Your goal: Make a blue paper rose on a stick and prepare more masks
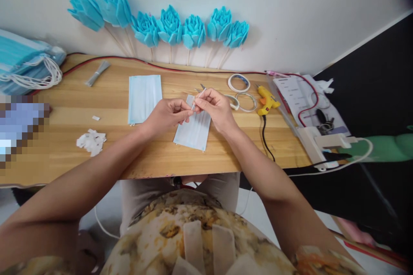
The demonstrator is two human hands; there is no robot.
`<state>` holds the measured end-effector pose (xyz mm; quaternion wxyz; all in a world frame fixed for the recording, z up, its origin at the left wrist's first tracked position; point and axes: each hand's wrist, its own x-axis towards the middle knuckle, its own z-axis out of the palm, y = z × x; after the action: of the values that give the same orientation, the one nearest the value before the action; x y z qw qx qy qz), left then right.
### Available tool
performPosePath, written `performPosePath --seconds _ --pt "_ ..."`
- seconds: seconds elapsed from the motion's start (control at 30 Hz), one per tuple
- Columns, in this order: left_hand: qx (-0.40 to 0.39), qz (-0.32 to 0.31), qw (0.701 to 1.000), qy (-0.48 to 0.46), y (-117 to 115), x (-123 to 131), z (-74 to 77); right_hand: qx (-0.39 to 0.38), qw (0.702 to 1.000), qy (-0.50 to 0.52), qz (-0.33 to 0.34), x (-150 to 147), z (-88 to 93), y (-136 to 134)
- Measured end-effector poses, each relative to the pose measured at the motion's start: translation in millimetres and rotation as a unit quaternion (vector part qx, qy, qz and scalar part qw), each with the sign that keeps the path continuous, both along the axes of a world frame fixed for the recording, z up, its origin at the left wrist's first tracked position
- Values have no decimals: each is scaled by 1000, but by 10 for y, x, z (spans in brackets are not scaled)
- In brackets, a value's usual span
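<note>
Both of my hands meet above the table, closed in pinches on one thin white strip (pixel 199 98). My left hand (pixel 169 114) grips its lower end, and my right hand (pixel 217 109) holds it higher up, the strip slanting up to the right. Whether it is paper, tape or a stick I cannot make out. Under the hands lies a pale blue face mask (pixel 193 135), partly hidden by them. A second face mask (pixel 144 96) lies flat to the left, its ear loops not visible. Behind my right hand show the dark pointed tips of a metal tool (pixel 201 87).
Blue flowers on sticks (pixel 170 25) lean against the wall. A yellow glue gun (pixel 267 99) and tape rolls (pixel 238 82) lie right, beside a power strip (pixel 318 148). Left are white scraps (pixel 92 141), a bundle of thin ties (pixel 97 73) and a bag of masks (pixel 29 62).
</note>
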<state>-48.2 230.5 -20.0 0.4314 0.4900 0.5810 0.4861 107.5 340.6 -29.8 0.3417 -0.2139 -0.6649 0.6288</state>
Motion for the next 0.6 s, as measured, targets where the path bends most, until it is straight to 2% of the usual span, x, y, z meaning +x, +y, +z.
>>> performPosePath --seconds 0.2,0.37,0.5,0.6 --pt "-5 4 1000 20 4 4 24 -45 998 25 -31 -26 -81 102" --pt "4 21 999 31 46 -33 -38 -73 995 30 -60 -28 -96 196" --pt "41 90 992 84 93 -139 -69 -107 992 28 -54 -19 -83 239" --pt "72 163 971 158 84 -321 72 -120 991 16 -57 -17 -73 249"
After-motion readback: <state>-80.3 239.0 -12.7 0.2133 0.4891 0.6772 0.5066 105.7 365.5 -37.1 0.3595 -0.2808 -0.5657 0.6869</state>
